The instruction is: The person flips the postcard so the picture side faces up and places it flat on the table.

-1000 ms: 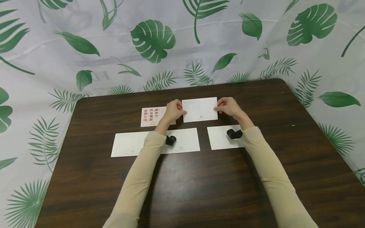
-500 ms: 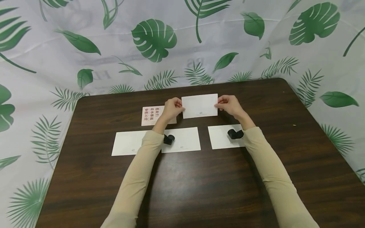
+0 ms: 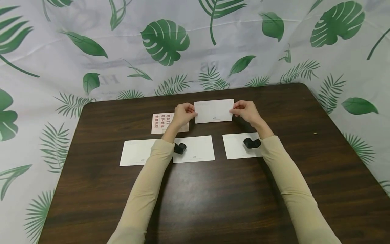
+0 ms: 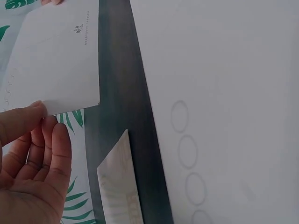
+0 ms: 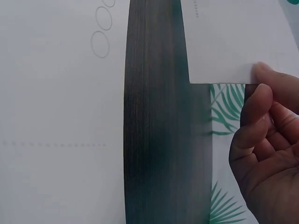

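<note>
I can see the left hand (image 3: 183, 114) and right hand (image 3: 247, 111) pinching opposite side edges of 1 card (image 3: 214, 110) tilted up between them, probably light, fairly stiff yet easily creased, so those 2 edges suit a gentle hold.

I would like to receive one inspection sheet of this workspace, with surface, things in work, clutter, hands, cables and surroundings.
Surface: dark wood-grain table, far corners rounded.
Job's things: one held white card; three more white cards lying nearer the person; one red-lettered card, partly hidden behind the left arm.
Clutter: small yellowish speck on the table's right side.
Hands: left hand and right hand pinch opposite short edges of the held white card.
Cables: nothing seen.
Surroundings: white backdrop with green leaf prints.
</note>
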Demonstrator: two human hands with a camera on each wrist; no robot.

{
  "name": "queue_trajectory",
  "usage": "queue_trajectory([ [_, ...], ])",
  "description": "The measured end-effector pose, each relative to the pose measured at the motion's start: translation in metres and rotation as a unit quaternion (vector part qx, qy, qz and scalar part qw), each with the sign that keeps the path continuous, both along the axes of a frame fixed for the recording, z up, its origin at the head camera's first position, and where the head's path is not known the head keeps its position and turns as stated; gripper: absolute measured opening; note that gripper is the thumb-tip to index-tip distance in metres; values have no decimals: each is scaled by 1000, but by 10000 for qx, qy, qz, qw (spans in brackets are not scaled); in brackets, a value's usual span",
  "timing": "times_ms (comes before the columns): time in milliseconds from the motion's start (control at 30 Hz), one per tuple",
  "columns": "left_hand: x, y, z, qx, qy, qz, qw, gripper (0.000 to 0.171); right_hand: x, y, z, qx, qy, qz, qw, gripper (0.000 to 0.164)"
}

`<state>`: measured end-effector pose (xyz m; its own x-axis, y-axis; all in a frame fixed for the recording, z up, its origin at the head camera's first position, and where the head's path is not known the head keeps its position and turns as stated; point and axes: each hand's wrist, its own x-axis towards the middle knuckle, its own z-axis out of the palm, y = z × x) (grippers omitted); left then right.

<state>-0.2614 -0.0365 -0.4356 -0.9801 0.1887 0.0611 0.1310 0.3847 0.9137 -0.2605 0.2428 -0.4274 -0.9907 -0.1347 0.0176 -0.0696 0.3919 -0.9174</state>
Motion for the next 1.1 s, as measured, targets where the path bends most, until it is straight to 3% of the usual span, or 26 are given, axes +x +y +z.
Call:
queue_trajectory([
  [267, -1, -1, -2, 183, -44, 95, 9998, 10, -2, 1, -2, -110, 219, -131, 9996, 12],
  [533, -2, -3, -3, 366, 210, 82, 9991, 6, -1, 4, -5, -162, 504, -169, 9985, 8],
  [767, -1, -4, -5, 618, -69, -7, 9981, 12, 1, 9, -7, -553, 495, 43, 9972, 3],
  [933, 0, -5, -5, 833, -184, -144, 9962, 14, 1, 11, -7, -693, 496, 159, 9962, 11],
  [1100, 3, -6, -3, 826, -449, -173, 9954, 19, 0, 13, -10, -537, 229, 104, 9982, 18],
])
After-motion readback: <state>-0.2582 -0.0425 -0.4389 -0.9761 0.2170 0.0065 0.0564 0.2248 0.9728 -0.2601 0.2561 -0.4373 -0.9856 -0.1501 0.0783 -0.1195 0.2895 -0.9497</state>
